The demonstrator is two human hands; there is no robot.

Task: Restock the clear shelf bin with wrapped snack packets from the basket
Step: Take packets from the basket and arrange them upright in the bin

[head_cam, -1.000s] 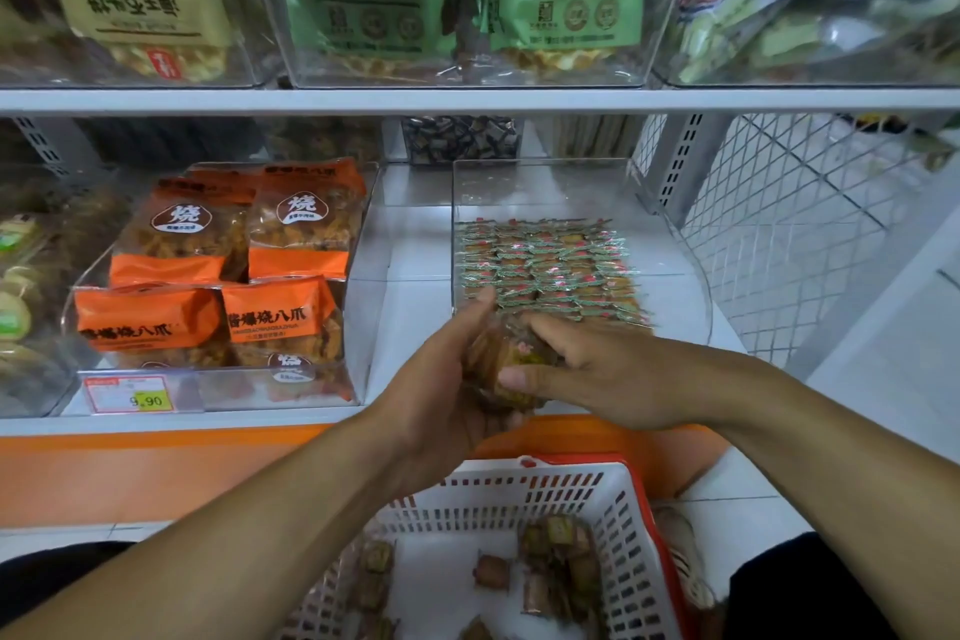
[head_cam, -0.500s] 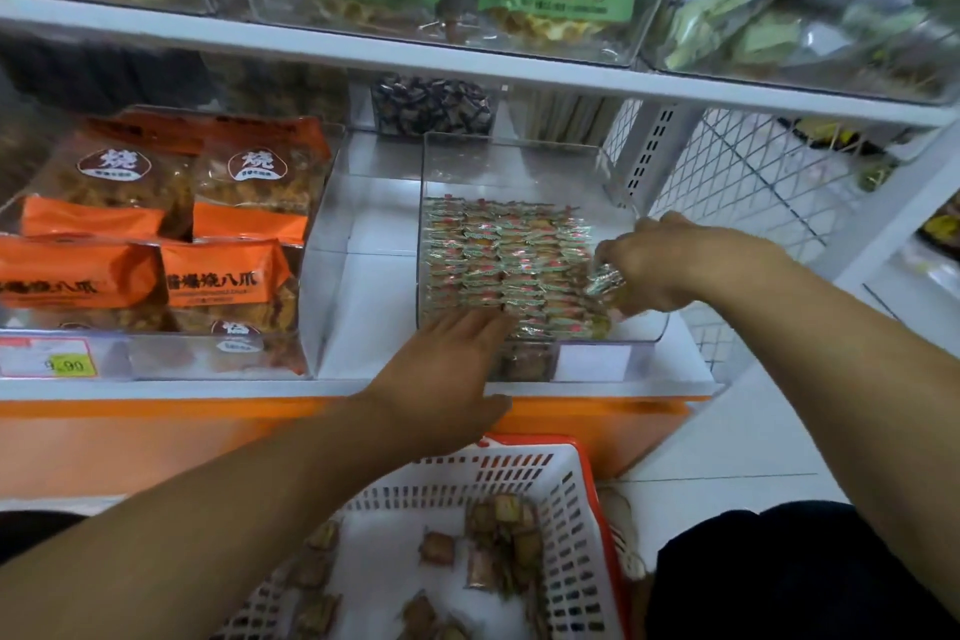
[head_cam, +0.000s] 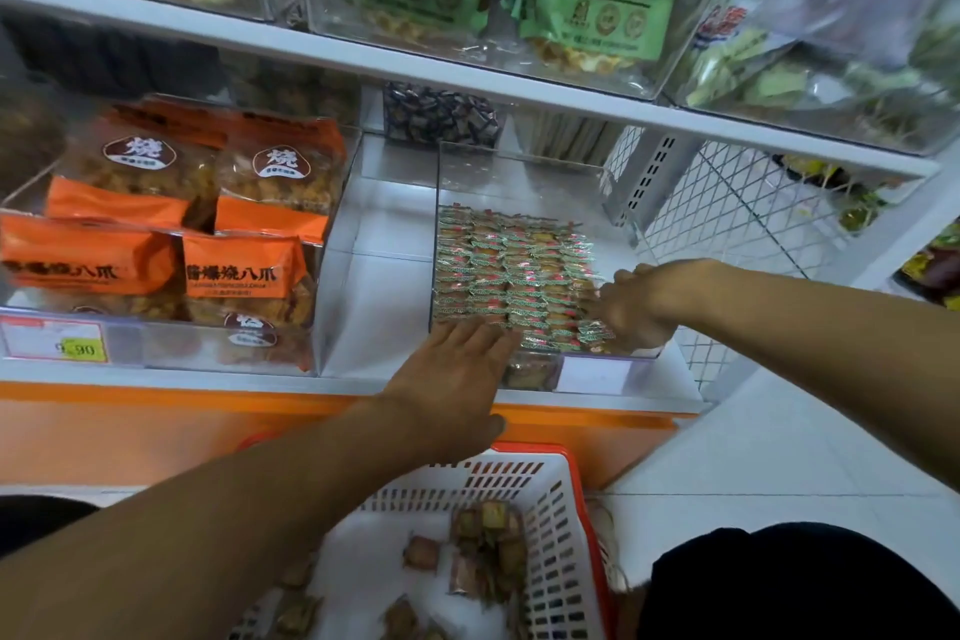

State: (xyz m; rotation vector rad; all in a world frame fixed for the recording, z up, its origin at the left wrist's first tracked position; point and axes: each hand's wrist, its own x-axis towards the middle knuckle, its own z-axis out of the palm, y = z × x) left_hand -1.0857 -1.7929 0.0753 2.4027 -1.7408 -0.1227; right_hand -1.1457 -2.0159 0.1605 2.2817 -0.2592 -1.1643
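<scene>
Clear plastic forms the shelf bin (head_cam: 524, 182), where rows of snack packets (head_cam: 511, 270) lie. Left hand (head_cam: 457, 369) presses flat, fingers straight, on the front packets. Right hand (head_cam: 634, 307) has curled fingers on packets at the right side. More packets lie in the basket (head_cam: 558, 525) below.

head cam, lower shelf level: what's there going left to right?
price tag → orange snack bags → empty clear bin → left hand → wrapped packets in the clear shelf bin → right hand → wire mesh panel
</scene>
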